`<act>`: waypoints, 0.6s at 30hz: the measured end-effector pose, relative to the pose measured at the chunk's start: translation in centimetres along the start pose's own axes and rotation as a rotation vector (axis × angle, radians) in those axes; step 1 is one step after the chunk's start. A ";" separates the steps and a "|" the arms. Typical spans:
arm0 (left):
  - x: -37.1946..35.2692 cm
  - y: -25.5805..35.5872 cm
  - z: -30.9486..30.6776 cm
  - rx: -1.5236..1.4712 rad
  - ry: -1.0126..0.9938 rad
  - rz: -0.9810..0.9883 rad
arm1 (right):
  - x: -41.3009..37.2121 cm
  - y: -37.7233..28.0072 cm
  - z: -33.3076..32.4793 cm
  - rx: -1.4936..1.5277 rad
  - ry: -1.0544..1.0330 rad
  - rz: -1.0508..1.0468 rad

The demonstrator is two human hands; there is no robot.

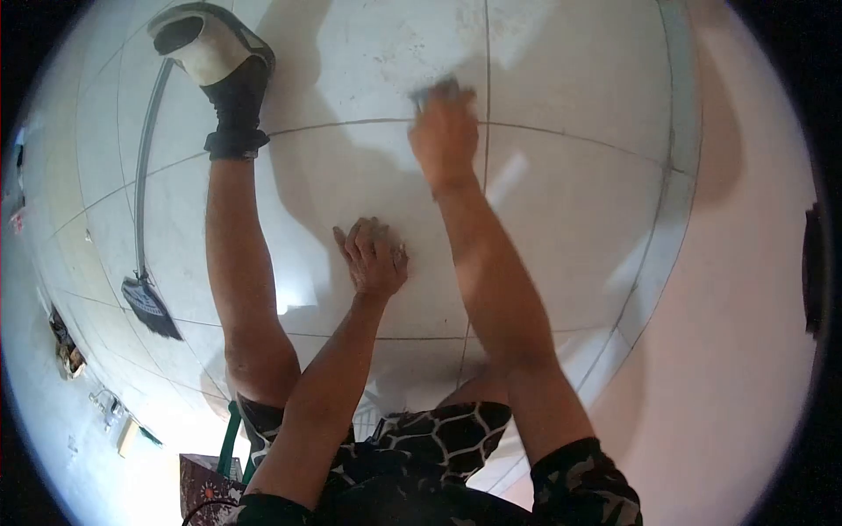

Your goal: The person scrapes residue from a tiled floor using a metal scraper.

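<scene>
Pad, grey, under fingers of right hand, on tile.

A small grey-blue pad, too blurred to tell whether it is cloth or sponge, lies pressed flat against the white tiled floor. Only its upper edge shows, peeking out past the fingers of the right hand that covers it. It sits just beside a dark grout line and just above a crossing seam.
</scene>
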State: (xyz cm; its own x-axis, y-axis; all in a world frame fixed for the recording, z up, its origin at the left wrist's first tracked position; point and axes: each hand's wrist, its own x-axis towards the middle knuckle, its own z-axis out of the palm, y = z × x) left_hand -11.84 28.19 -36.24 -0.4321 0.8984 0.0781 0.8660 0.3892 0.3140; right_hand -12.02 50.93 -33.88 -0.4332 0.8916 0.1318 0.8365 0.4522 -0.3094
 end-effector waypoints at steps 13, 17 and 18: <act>14.3 -2.8 -0.3 -0.031 0.108 -0.220 | 8.6 -3.7 -0.5 0.296 -0.640 0.235; 20.6 -5.0 0.4 -0.035 0.255 -0.314 | 4.0 -2.6 -0.1 0.266 -0.221 -0.124; 20.7 -5.1 0.4 -0.037 0.223 -0.331 | 3.4 -3.0 -0.4 0.251 -0.226 -0.130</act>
State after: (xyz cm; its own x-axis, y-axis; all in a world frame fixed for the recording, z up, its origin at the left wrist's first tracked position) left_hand -25.14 44.88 -36.58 -0.7339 0.6580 0.1689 0.6628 0.6392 0.3900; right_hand -15.82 52.64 -32.10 -0.6173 0.7865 -0.0177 0.6734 0.5167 -0.5288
